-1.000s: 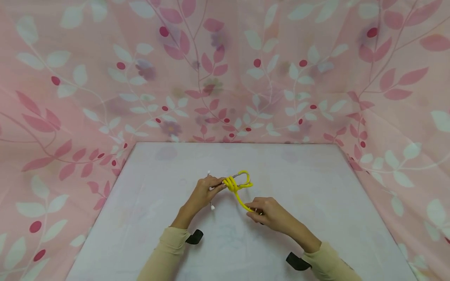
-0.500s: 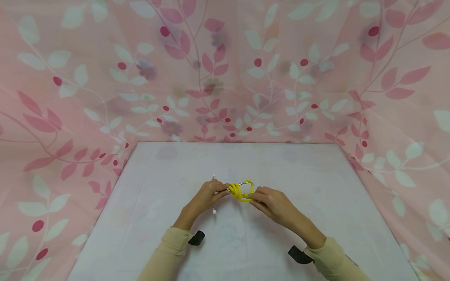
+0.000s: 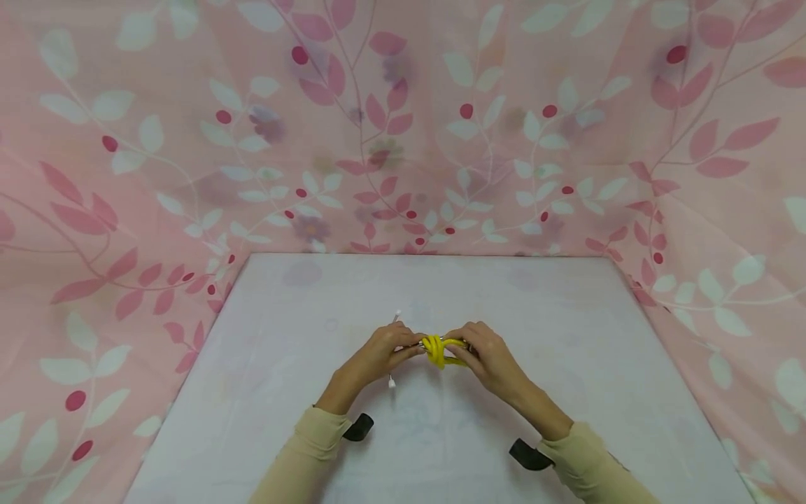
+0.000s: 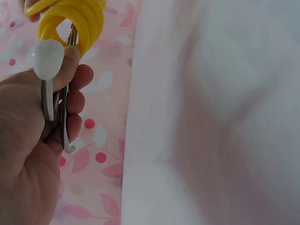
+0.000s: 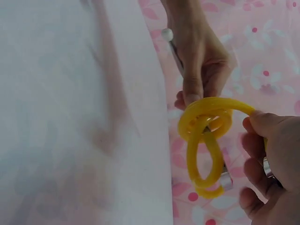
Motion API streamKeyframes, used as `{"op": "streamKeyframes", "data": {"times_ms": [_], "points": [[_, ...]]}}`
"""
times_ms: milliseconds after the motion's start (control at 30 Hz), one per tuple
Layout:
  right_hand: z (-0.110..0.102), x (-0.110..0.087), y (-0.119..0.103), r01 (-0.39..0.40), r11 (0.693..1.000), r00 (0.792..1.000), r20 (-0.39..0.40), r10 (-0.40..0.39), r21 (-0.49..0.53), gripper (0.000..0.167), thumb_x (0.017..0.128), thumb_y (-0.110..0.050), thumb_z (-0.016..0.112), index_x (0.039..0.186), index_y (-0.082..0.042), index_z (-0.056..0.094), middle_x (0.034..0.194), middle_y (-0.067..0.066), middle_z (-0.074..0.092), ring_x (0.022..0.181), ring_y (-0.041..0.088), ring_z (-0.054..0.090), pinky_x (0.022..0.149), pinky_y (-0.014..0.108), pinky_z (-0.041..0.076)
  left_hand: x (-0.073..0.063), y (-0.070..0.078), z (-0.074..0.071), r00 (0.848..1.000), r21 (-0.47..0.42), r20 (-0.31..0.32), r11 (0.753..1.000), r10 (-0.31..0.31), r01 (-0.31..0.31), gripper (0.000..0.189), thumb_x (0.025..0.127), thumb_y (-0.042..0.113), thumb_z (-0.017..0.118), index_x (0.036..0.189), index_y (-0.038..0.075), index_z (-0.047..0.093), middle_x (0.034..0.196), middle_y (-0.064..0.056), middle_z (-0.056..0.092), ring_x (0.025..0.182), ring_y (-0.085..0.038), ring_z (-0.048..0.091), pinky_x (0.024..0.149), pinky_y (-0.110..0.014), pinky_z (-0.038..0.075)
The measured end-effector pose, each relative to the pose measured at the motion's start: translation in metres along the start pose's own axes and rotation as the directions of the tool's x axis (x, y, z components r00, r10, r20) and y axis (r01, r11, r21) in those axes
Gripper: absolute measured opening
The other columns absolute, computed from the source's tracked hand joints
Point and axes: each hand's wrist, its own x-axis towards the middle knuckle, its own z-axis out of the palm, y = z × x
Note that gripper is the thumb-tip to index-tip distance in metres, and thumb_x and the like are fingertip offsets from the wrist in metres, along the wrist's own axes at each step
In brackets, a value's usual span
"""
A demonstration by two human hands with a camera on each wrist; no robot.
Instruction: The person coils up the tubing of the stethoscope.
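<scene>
The right hand (image 5: 281, 159) pinches a strand of yellow tube (image 5: 216, 152) between thumb and forefinger, the other fingers curled below, with a shiny metal piece (image 5: 267, 168) partly showing against its palm. The tube's coils sit at the left hand's (image 5: 201, 56) fingertips, and one loop hangs between the hands, a metal strip (image 5: 226, 180) beside it. A white-knobbed rod (image 5: 177, 58) juts from the left hand. Pink leafy cloth (image 5: 267, 47) shows behind both hands; the white table (image 5: 79, 93) lies beside them.

Head view: high, forward-down, farther back. Wrist views: close, facing yellow tubing (image 5: 211, 104), shared by both.
</scene>
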Motion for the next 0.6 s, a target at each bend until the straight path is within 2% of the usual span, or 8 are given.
{"op": "streamKeyframes", "data": {"times_ms": [100,233,333,400,500,600], "points": [[0.003,0.001,0.001,-0.034,0.999,0.999,0.004,0.035,-0.023,0.01,0.089,-0.015,0.072,0.099,-0.012,0.07,0.089,-0.005,0.056,0.081,0.007,0.041,0.067,0.022,0.04,0.003,0.002,0.001,1.0,-0.008,0.002,1.0,0.006,-0.006,0.03,0.088,0.013,0.073,0.117,0.011,0.072,0.092,0.006,0.073,0.076,-0.004,0.052,0.066,-0.017,0.045],[0.005,0.002,0.003,-0.085,0.995,0.995,0.045,0.087,-0.049,0.007,0.096,-0.018,0.064,0.092,-0.013,0.062,0.086,-0.005,0.051,0.08,0.007,0.04,0.067,0.022,0.038,0.005,0.001,0.0,1.0,-0.023,-0.01,1.0,-0.011,0.011,0.029,0.087,0.013,0.073,0.116,0.011,0.073,0.093,0.006,0.074,0.077,-0.003,0.053,0.066,-0.025,0.05],[0.003,0.002,0.002,-0.125,0.992,0.99,0.073,0.125,0.0,0.013,0.101,-0.011,0.051,0.089,-0.013,0.055,0.083,-0.006,0.05,0.077,0.007,0.04,0.066,0.022,0.037,0.007,0.0,0.0,1.0,-0.019,-0.013,1.0,-0.016,0.016,0.028,0.088,0.017,0.072,0.116,0.011,0.073,0.092,0.005,0.074,0.077,-0.004,0.053,0.066,-0.032,0.052],[0.0,0.002,0.003,-0.129,0.991,0.988,0.09,0.125,0.046,0.015,0.099,-0.006,0.046,0.088,-0.011,0.054,0.083,-0.005,0.05,0.078,0.009,0.041,0.067,0.024,0.037,0.008,0.0,-0.001,1.0,0.001,-0.004,1.0,-0.014,0.014,0.028,0.089,0.019,0.071,0.116,0.011,0.073,0.091,0.005,0.073,0.076,-0.006,0.052,0.065,-0.03,0.051],[-0.005,0.003,0.003,-0.124,0.989,0.983,0.147,0.112,0.076,0.017,0.098,-0.004,0.047,0.089,-0.01,0.059,0.087,-0.003,0.049,0.082,0.01,0.041,0.07,0.025,0.037,0.006,-0.004,0.0,1.0,0.042,0.014,0.999,-0.018,0.018,0.027,0.089,0.019,0.071,0.116,0.011,0.073,0.09,0.005,0.073,0.075,-0.008,0.053,0.065,-0.023,0.047],[-0.01,0.003,0.007,-0.067,0.998,0.977,0.203,0.062,0.017,0.015,0.098,-0.008,0.056,0.09,-0.01,0.068,0.089,-0.003,0.047,0.084,0.01,0.038,0.072,0.025,0.033,0.002,-0.009,0.0,0.999,0.087,0.021,0.996,-0.03,0.028,0.026,0.088,0.017,0.073,0.113,0.011,0.074,0.088,0.005,0.073,0.074,-0.009,0.054,0.066,-0.018,0.042]]}}
